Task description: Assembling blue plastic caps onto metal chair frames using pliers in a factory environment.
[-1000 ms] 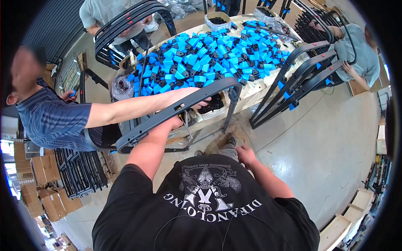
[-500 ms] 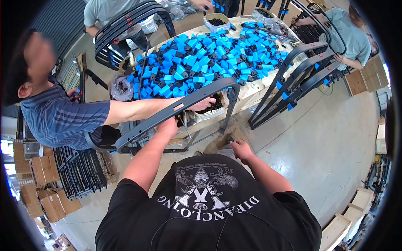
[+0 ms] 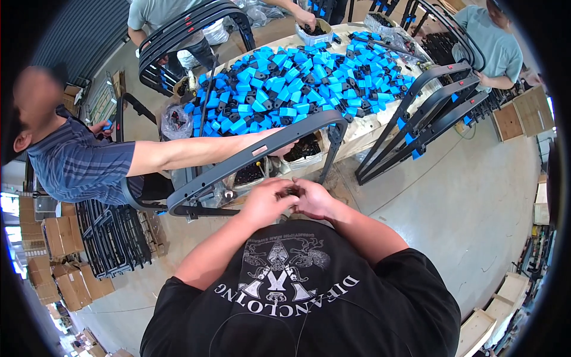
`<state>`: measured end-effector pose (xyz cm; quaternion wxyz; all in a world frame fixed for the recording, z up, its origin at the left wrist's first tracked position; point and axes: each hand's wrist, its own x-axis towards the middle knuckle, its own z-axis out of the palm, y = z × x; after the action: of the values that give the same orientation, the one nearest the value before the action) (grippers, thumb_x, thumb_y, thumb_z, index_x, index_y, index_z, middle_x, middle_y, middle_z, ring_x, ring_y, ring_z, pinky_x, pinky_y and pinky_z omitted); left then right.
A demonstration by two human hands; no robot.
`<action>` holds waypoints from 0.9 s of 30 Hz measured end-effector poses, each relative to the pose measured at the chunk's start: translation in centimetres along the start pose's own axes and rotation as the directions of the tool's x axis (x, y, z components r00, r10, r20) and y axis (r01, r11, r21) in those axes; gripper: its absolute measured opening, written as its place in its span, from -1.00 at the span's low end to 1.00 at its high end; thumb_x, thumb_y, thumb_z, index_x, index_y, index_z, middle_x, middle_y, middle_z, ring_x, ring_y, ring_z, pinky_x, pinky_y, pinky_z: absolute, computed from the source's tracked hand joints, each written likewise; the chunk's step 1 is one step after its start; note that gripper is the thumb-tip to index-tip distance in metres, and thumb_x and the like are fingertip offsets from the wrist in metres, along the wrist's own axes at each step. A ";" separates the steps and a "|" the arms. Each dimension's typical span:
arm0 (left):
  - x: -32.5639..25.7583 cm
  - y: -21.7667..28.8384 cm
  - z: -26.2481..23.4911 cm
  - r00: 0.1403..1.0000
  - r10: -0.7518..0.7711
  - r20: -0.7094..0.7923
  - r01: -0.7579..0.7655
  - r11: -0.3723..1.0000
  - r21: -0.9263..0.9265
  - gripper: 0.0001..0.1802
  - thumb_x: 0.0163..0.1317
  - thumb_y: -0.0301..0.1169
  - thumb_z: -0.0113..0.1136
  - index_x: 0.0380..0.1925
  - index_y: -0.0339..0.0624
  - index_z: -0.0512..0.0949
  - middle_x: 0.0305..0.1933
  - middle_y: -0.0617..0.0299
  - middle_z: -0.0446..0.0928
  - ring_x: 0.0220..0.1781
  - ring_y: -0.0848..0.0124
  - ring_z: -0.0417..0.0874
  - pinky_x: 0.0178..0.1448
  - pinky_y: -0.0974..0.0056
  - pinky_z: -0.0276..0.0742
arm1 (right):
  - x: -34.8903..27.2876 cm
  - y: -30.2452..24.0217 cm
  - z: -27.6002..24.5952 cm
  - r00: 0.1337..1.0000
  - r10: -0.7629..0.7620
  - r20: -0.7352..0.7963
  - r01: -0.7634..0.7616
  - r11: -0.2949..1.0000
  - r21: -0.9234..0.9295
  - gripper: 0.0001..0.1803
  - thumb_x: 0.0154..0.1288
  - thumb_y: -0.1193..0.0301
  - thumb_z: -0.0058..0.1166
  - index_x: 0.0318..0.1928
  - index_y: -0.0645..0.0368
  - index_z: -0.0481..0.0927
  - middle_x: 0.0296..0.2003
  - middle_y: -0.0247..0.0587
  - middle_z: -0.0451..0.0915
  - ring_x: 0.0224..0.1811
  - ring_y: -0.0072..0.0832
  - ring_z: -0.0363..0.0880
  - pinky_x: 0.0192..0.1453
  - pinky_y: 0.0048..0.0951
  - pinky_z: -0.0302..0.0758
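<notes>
Evidently fingertip work: left hand (image 3: pixel 269 201) and right hand (image 3: pixel 313 200) meet at a dark piece (image 3: pixel 291 191)

Both hands are together in front of the chest, fingers bent inward and the gap between them narrow. The piece shows between the fingertips, mostly hidden and blurred; I cannot tell which hand grips it, or whether it is one item or several. It is just beyond the shirt (image 3: pixel 285 285), on the person's side of the desk (image 3: pixel 357 135) and apart from the grey frame (image 3: pixel 262 146).

My reading is that the step in hand is sorting or turning the piece between the fingers. The next move would seem to call for a firm pinch by one hand, leaving the other free, and for care around the co-worker's arm (image 3: pixel 196 153), which reaches behind the frame to a box (image 3: pixel 309 162).
</notes>
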<state>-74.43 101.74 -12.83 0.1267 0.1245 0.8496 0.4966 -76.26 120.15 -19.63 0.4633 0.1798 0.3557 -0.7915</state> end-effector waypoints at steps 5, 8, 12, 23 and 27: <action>0.1 0.4 -1.2 0.997 0.076 -0.034 -0.067 0.973 0.222 -0.57 0.19 -0.29 0.44 -0.02 -0.34 0.65 -0.03 0.03 0.64 -0.30 0.34 0.73 -0.15 0.28 0.66 | 0.7 -0.1 -3.3 0.970 0.027 0.243 -0.042 0.997 0.058 -0.68 0.58 0.22 -0.20 -0.09 0.17 0.55 -0.30 -0.30 0.53 -0.38 -0.46 0.43 -0.35 -0.43 0.35; -0.4 -1.7 -2.8 0.984 -0.177 -0.019 0.177 0.962 0.210 -0.54 0.24 -0.20 0.36 0.03 -0.27 0.62 -0.13 0.02 0.67 -0.21 0.16 0.71 -0.05 0.14 0.62 | -1.2 -0.2 -4.1 0.988 -0.004 0.153 -0.003 0.999 0.045 -0.75 0.52 0.30 -0.12 -0.09 0.21 0.53 -0.33 -0.29 0.51 -0.40 -0.44 0.40 -0.35 -0.42 0.30; 3.6 -2.8 -3.7 0.903 -0.396 -0.169 0.421 0.894 0.154 -0.54 0.23 -0.25 0.35 0.06 -0.29 0.58 -0.06 -0.01 0.66 -0.04 0.04 0.68 0.11 0.00 0.57 | -3.1 0.6 -7.2 0.995 -0.099 0.015 0.098 0.995 0.035 -0.82 0.48 0.41 -0.06 -0.04 0.22 0.52 -0.31 -0.26 0.52 -0.34 -0.40 0.46 -0.26 -0.36 0.40; 15.7 -14.7 -7.8 0.764 -0.306 -0.568 0.608 0.635 0.477 -0.53 0.16 -0.20 0.35 0.05 -0.16 0.63 0.12 -0.02 0.55 0.21 -0.01 0.56 0.25 -0.06 0.51 | -8.0 -2.1 -7.7 0.978 -0.125 -0.164 0.116 0.991 -0.058 -0.68 0.51 0.40 -0.01 0.18 0.23 0.53 -0.29 -0.30 0.54 -0.31 -0.47 0.45 -0.22 -0.44 0.39; 14.9 -14.5 -7.2 0.725 -0.149 -0.673 0.588 0.643 0.491 -0.54 0.17 -0.08 0.39 -0.07 -0.18 0.70 0.07 -0.03 0.60 0.22 -0.01 0.56 0.25 -0.09 0.45 | -9.3 -1.9 -8.8 0.962 -0.161 -0.219 0.161 0.987 -0.017 -0.65 0.48 0.46 -0.07 0.21 0.24 0.52 -0.31 -0.32 0.53 -0.32 -0.49 0.44 -0.24 -0.45 0.37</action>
<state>-92.10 94.07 -23.46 -0.0865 -0.1805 0.9716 0.1259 -73.61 132.81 -19.18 0.3552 0.2367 0.4179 -0.8020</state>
